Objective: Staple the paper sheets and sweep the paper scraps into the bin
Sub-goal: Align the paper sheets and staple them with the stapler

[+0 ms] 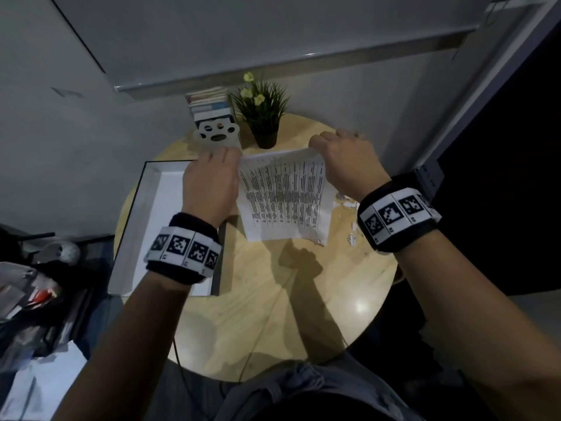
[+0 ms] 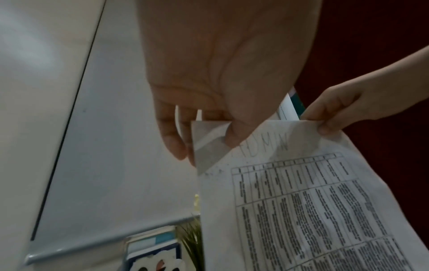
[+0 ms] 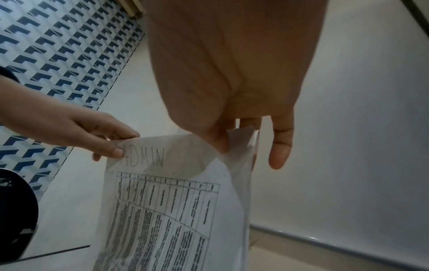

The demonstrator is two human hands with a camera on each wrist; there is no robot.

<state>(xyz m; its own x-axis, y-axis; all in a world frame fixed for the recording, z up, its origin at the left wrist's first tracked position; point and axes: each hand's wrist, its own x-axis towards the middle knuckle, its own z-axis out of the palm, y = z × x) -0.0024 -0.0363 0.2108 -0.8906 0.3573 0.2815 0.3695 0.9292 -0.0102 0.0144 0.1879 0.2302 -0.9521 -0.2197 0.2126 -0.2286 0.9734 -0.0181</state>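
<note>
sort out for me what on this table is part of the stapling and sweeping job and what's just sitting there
Part of the job:
- paper sheets, held up by their top corners
- left hand and right hand, each pinching a corner
- paper scraps on the round table
- white tray, possibly the bin; cannot tell

Just lying about:
- potted plant
- stack of books

No stapler shows.

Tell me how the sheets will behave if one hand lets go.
Likely floppy: the sheets hang curved between the left hand and right hand. Probably light, pinched only at the top corners. Loose layers may fan apart.
</note>
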